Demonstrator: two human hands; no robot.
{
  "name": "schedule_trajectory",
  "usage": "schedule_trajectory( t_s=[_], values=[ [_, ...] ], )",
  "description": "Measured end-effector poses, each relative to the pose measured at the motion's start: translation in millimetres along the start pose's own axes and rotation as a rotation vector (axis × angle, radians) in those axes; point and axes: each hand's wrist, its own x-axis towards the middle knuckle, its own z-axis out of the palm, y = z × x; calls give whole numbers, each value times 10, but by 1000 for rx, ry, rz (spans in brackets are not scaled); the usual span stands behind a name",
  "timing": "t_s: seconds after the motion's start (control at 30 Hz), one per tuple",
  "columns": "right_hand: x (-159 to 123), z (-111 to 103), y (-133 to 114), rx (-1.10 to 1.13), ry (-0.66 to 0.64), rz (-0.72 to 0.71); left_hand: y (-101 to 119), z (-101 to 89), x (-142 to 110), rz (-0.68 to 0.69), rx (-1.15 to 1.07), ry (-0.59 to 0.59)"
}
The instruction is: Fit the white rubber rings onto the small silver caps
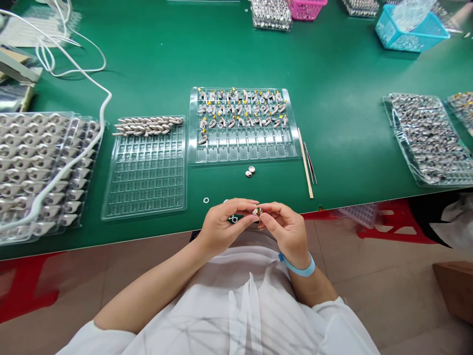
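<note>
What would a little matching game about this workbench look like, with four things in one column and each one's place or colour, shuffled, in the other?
Things:
1. Small shiny part
2. Wooden stick
3. Pink basket
4. Wristband

Places and colours:
A. On the far side of the green table
B. Light blue
C. Held between the left hand and the right hand
D. Lying beside the tweezers

Right pairs: 1-C, 2-D, 3-A, 4-B
</note>
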Motion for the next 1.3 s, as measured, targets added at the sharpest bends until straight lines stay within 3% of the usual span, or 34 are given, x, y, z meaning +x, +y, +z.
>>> schedule_trajectory(
  t_s=[0.47, 0.87, 1.03, 1.3],
  values=[
    [-28, 25, 29, -101, 34, -101, -22, 21, -10, -281, -361, 4],
    [-46, 36, 67, -165, 37, -192, -14, 34, -35, -311, -360, 34],
    [-15, -9, 55, -215, -8, -284, -27, -6, -30, -174, -221, 1],
    [43, -11, -30, -301, 8, -350, -33, -38, 11, 250, 157, -15]
  ],
)
